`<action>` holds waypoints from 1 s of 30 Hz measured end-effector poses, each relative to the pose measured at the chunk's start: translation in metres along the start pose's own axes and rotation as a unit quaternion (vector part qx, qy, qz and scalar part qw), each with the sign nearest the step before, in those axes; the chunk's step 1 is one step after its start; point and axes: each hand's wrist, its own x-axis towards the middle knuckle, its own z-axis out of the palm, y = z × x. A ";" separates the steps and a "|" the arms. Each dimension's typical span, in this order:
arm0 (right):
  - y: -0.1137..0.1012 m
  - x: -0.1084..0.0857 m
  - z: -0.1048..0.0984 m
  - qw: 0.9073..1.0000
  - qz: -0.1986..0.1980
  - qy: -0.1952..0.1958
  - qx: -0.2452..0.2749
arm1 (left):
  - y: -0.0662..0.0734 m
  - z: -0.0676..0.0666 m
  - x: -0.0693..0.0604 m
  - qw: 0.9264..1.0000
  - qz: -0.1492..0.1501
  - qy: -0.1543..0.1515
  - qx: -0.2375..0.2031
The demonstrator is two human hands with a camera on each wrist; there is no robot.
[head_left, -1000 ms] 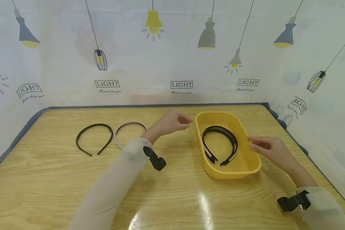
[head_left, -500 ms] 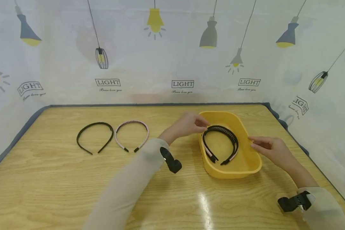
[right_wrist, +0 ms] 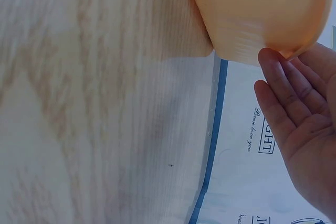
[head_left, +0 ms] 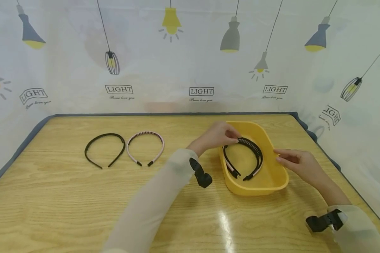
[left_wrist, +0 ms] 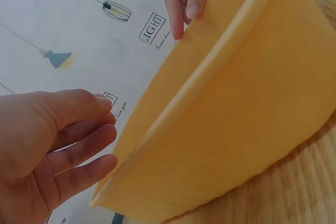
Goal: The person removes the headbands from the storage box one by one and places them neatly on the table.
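In the head view a yellow plastic basket (head_left: pixel 256 192) stands on the table. Inside lie overlapping headbands (head_left: pixel 259 154), mostly black with toothed inner edges and some pink showing. My left hand (head_left: pixel 217 135) reaches over the basket's left rim, fingertips by the top of the black headband. Its fingers are loosely bent in the left wrist view, and nothing shows between them. At the opposite rim, my right hand (head_left: pixel 297 163) pinches the edge between thumb and fingers; the right wrist view has its fingers (right_wrist: pixel 286 87) against the outer wall.
To the left on the wooden table (head_left: pixel 82 203) lie a black headband (head_left: pixel 88 144) and a pink headband (head_left: pixel 160 143), side by side. A white curtain (head_left: pixel 164 63) printed with lamps hangs behind the table's far edge.
My left hand has moved right, from beside the basket to over its left rim, uncovering the pink headband on the table. The right hand has stayed at the right rim.
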 end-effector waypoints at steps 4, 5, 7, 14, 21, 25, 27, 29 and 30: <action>0.000 0.000 0.000 1.000 0.000 0.000 0.000 | -0.001 0.003 0.005 1.000 0.000 -0.004 -0.003; 0.001 0.001 0.000 1.000 -0.001 0.000 -0.001 | -0.001 0.003 0.006 1.000 -0.003 -0.003 -0.006; 0.001 0.001 0.000 1.000 -0.001 0.001 -0.003 | -0.002 0.004 0.008 1.000 -0.010 -0.001 -0.010; 0.001 0.001 0.000 1.000 0.001 0.001 0.002 | -0.007 0.008 0.016 1.000 -0.026 0.009 0.005; 0.000 0.000 -0.001 1.000 0.003 0.001 -0.001 | -0.009 0.009 0.024 0.999 -0.035 0.007 0.018; 0.000 -0.001 -0.001 1.000 0.003 0.002 -0.005 | -0.010 0.008 0.029 0.999 -0.043 0.005 0.024; -0.001 -0.001 -0.001 1.000 0.006 0.002 -0.007 | -0.010 0.008 0.030 0.998 -0.048 0.003 0.029; -0.001 0.000 -0.001 1.000 0.007 0.002 -0.006 | -0.010 0.007 0.032 0.998 -0.052 0.000 0.034; -0.002 0.000 -0.001 1.000 0.007 0.001 -0.006 | -0.009 0.007 0.032 0.998 -0.053 -0.001 0.036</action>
